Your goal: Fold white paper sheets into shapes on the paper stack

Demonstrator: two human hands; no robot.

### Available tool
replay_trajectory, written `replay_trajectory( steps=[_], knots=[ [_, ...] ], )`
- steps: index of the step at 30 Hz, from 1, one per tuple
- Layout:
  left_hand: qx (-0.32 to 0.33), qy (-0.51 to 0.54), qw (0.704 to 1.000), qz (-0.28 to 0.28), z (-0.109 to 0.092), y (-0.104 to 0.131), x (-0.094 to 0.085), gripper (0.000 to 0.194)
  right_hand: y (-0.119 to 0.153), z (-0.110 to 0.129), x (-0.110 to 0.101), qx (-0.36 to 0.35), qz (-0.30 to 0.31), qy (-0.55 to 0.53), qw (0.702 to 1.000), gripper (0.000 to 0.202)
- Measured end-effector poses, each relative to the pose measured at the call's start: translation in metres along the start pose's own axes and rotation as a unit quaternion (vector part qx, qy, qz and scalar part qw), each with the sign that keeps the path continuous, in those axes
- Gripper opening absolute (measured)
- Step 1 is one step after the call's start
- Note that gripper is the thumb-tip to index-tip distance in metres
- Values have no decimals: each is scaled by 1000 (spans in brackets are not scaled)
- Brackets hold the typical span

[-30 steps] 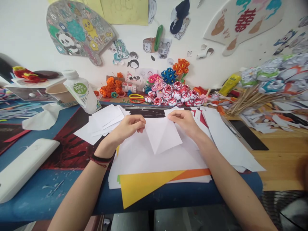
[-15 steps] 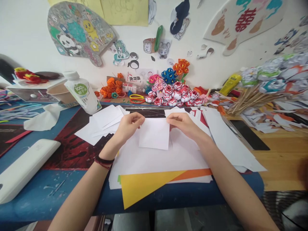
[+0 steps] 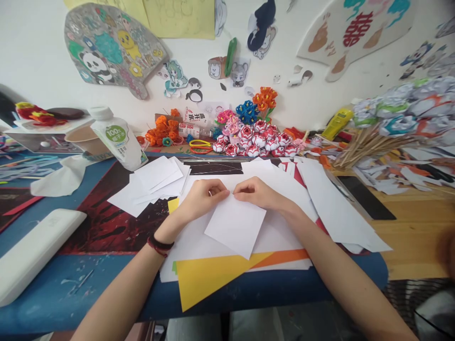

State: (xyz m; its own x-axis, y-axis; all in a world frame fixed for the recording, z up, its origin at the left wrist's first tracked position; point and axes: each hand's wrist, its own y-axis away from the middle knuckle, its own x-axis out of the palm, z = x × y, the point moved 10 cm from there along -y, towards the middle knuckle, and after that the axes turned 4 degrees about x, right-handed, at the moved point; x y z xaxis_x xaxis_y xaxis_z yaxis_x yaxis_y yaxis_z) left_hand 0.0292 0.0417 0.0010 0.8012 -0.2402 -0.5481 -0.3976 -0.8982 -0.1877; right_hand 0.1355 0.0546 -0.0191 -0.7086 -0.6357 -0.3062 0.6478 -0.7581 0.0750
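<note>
Here, the left hand point(image 3: 203, 196) and right hand point(image 3: 259, 193) have fingertips clamped on the far corner of the white square point(image 3: 236, 226), over the paper stack point(image 3: 284, 234), right of the loose papers point(image 3: 156, 176)

Plain white paper square point(image 3: 236, 227), yellow sheet point(image 3: 206, 279), orange sheet point(image 3: 282, 257), red-and-white flowers point(image 3: 260, 140)

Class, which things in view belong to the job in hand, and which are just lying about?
Seemingly belongs: white paper square, held by left hand and right hand; large white sheets beneath.
Seemingly lying about: white bottle, red-and-white flowers, long white object.
</note>
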Motion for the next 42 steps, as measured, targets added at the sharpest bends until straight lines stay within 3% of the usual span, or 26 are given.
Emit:
replay_trajectory(
  steps=[3, 5, 7, 11, 13, 18, 22, 25, 28, 32, 36, 42],
  knots=[
    [4, 1, 1000, -10, -1, -2, -4, 21, -3, -2, -4, -7, -18, 5, 1000, 15],
    [4, -8, 1000, -22, 1, -2, -17, 21, -3, -4, -9, -12, -19, 8, 1000, 14],
    [-4, -13, 999, -39, 6, -1, -38, 22, -2, -9, -16, -7, -15, 0, 1000, 13],
    [-42, 21, 986, -161, 23, 10, -97, 21, 3, -15, -41, -1, -63, -22, 998, 18],
    [-58, 41, 980, -188, 28, 13, -106, 20, 5, -12, -51, -15, -108, -32, 994, 20],
    [-90, 104, 974, -180, 28, 10, -80, 22, 1, -5, -41, -34, -132, -65, 988, 36],
    [-80, 106, 985, -109, 15, 6, -53, 23, 2, -7, -44, -25, -168, -72, 983, 42],
    [-43, 26, 998, -46, 0, 4, -41, 22, 5, -8, -47, -13, -178, -49, 983, 42],
    [-3, -62, 998, -15, -10, 3, -33, 21, 6, -4, -39, -11, -146, -9, 989, 40],
    [0, -96, 995, 35, -5, 3, -19, 21, 4, -1, -26, -15, -101, 15, 995, 36],
    [6, -124, 991, 42, 0, 4, -20, 19, 5, -2, -27, -7, -104, 13, 994, 34],
    [34, -58, 997, 23, -9, 3, -12, 19, 4, 4, -14, -24, -59, 52, 997, 37]
  ],
)
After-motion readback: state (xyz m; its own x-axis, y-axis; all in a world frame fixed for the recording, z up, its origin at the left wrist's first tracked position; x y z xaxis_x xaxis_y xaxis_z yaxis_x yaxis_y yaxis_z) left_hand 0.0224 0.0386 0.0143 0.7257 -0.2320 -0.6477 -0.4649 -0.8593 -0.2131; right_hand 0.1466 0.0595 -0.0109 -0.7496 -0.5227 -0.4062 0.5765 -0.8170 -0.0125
